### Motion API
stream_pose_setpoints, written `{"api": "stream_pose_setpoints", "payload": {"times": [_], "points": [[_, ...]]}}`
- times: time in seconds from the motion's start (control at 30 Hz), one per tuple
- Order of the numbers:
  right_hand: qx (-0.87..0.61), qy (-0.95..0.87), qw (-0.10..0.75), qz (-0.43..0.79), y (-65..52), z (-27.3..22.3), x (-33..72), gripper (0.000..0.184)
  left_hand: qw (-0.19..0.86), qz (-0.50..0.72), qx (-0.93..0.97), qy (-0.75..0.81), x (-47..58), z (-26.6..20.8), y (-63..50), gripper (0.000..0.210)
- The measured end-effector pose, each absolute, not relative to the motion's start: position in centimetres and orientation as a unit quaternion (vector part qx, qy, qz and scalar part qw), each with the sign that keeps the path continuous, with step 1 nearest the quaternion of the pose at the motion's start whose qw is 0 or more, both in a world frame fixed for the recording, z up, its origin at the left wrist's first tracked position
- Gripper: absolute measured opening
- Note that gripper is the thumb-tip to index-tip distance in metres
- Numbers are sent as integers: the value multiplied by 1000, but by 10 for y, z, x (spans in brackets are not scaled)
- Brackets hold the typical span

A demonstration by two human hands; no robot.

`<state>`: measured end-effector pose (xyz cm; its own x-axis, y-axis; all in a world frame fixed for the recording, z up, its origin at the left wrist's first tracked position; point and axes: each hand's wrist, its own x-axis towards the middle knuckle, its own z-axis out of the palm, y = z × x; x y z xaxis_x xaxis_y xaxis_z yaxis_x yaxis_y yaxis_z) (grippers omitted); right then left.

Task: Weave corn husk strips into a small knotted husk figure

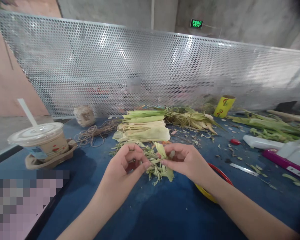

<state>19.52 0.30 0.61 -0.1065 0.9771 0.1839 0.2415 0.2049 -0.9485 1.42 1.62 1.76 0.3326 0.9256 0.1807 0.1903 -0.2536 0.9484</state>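
My left hand [126, 166] has its thumb and fingers closed on one end of a pale green corn husk piece [160, 150]. The other end is pinched in my right hand [187, 161], so the piece spans the short gap between them. Part of it is hidden behind the fingers. Under and just beyond my hands lie shredded green scraps [157, 176] on the blue table [140, 213]. Flattened corn husks [147, 128] are stacked beyond them, paler ones in front and greener ones at the back.
Dried husks [190, 118] and a yellow roll [224, 106] stand before a perforated metal screen [110, 63]. Left are a lidded cup [46, 141], twine [98, 133] and a wrapped lump [84, 115]. Right are a red-yellow ring [206, 193], blade [243, 169], glue gun [263, 143] and purple power strip [285, 161].
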Motion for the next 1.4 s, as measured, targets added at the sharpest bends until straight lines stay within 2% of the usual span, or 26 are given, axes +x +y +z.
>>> {"api": "stream_pose_setpoints", "payload": {"times": [0.1,0.23,0.4,0.63,0.77,0.9,1.13,1.23,1.33,1.4], "points": [[-497,-607,472,402,3,7,196,22,458,381,695,403,11,20,16,17],[-488,-647,447,379,0,6,190,15,452,330,735,383,8,19,12,25],[-464,-666,451,369,-6,0,182,20,393,290,777,397,14,13,10,16],[-387,-607,481,500,-6,-7,179,32,359,351,751,429,20,14,14,21],[-356,-586,508,521,-4,-9,179,41,381,385,728,420,19,16,14,25],[-359,-576,493,545,-7,-7,177,46,361,401,712,450,18,15,15,28],[-393,-585,427,568,-8,0,181,55,320,474,653,497,17,19,11,17],[-365,-594,424,578,-5,0,183,43,335,457,672,476,17,19,11,19],[-382,-610,463,517,-3,2,183,18,348,435,689,465,18,18,11,19],[-411,-605,480,484,-2,4,183,12,368,427,689,456,19,17,10,19]]}}
